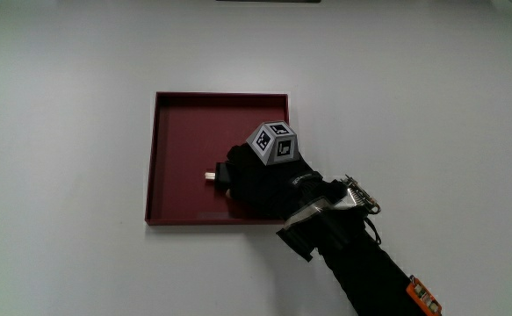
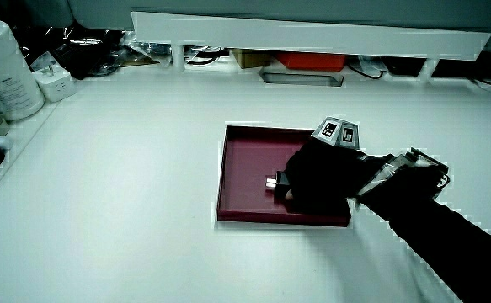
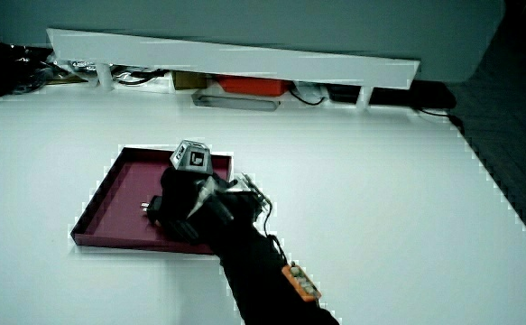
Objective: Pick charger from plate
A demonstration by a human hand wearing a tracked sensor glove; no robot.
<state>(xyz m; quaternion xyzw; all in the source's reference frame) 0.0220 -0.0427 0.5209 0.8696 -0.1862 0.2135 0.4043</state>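
A dark red square plate (image 1: 176, 140) with a raised rim lies on the white table, also in both side views (image 2: 241, 168) (image 3: 118, 185). The hand (image 1: 260, 180) in its black glove rests over the part of the plate nearer the person, fingers curled around a black charger (image 1: 220, 176). The charger's metal prongs (image 1: 210, 177) stick out past the fingertips toward the plate's middle. In both side views the charger (image 2: 277, 180) (image 3: 152, 211) shows just off the fingers. Most of the charger is hidden under the glove. A patterned cube (image 1: 273, 142) sits on the hand's back.
In a side view a white bottle (image 2: 5, 67) and a white plug block (image 2: 56, 82) stand at the table's edge. A low white partition (image 2: 312, 38) (image 3: 235, 61) runs along the table, with cables and an orange box (image 3: 249, 86) under it.
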